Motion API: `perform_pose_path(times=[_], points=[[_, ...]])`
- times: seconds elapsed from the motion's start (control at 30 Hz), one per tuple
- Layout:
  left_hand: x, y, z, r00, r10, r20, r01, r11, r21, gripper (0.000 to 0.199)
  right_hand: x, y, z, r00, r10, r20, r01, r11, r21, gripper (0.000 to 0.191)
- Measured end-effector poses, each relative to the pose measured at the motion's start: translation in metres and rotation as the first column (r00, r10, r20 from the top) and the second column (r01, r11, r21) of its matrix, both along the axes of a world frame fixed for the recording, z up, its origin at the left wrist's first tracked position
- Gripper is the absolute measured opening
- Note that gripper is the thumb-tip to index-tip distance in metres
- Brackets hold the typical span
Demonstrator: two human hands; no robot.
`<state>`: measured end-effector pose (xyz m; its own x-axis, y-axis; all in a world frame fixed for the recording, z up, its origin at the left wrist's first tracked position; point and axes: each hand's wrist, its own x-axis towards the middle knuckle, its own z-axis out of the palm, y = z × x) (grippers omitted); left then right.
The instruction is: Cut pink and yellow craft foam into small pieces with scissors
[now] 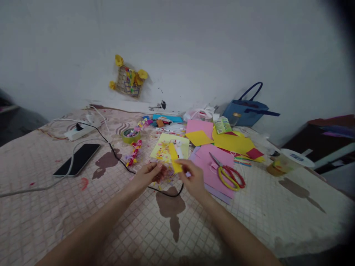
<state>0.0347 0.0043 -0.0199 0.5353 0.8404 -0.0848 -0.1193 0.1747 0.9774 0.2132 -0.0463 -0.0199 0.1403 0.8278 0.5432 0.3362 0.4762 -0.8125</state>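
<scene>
Our left hand (151, 173) hovers beside the pale sheet (156, 147), its grip impossible to tell; our right hand (193, 177) pinches the yellow strip (174, 157) upright over that sheet's near edge, where brushing the loose scraps (161, 152) could scatter them.

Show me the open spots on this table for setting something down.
Patterned cloth lies bare left of the left forearm, nearer than the phone; between the forearms, nearer than the black cable; and right of the scissors. It is crowded just beyond both hands: tape roll, scraps, pink paper.
</scene>
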Motion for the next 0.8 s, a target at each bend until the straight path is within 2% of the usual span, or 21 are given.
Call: perform_pose_path(times=[0.07,0.17,0.23,0.3,0.37,0.47,0.6,0.67,0.73,0.8], points=[[0.002,0.0,-0.002,0.994,0.038,0.1,-0.034,0.998,-0.043,0.039,-0.008,-0.003,-0.008,0.985,0.08,0.152,-0.084,0.996,0.016,0.03],[0.003,0.002,-0.005,0.975,0.086,0.203,-0.065,0.992,-0.11,0.036,-0.015,-0.003,-0.016,0.903,0.133,0.408,-0.17,0.984,0.056,0.045],[0.002,0.004,-0.005,0.976,0.084,0.201,-0.061,0.991,-0.118,0.033,-0.016,-0.001,-0.018,0.863,0.127,0.489,-0.179,0.982,0.062,0.051],[0.001,0.004,-0.005,0.985,0.069,0.156,-0.055,0.994,-0.092,0.031,-0.015,0.0,-0.019,0.855,0.121,0.505,-0.17,0.984,0.052,0.053],[0.0,0.004,-0.005,0.992,0.07,0.106,-0.064,0.996,-0.058,0.032,-0.015,0.0,-0.019,0.874,0.13,0.468,-0.157,0.987,0.019,0.052],[-0.001,0.003,-0.004,0.997,0.068,0.039,-0.069,0.997,0.028,0.031,-0.015,0.0,-0.018,0.936,0.179,0.305,-0.162,0.984,-0.081,0.044],[-0.002,0.002,-0.002,0.998,-0.003,-0.057,0.014,0.983,0.182,0.029,-0.012,0.001,-0.012,0.956,0.288,0.059,-0.269,0.939,-0.215,0.04],[-0.003,0.004,-0.001,0.996,0.008,-0.091,0.018,0.961,0.275,0.026,-0.008,0.004,-0.009,0.966,0.258,-0.028,-0.258,0.941,-0.219,0.04],[-0.004,0.007,-0.001,0.99,0.068,-0.127,-0.017,0.931,0.364,0.022,-0.003,0.006,-0.005,0.981,0.175,-0.087,-0.19,0.962,-0.197,0.042],[-0.006,0.009,-0.001,0.981,0.105,-0.164,-0.031,0.914,0.404,0.018,0.002,0.008,-0.003,0.985,0.118,-0.127,-0.139,0.974,-0.177,0.042]])
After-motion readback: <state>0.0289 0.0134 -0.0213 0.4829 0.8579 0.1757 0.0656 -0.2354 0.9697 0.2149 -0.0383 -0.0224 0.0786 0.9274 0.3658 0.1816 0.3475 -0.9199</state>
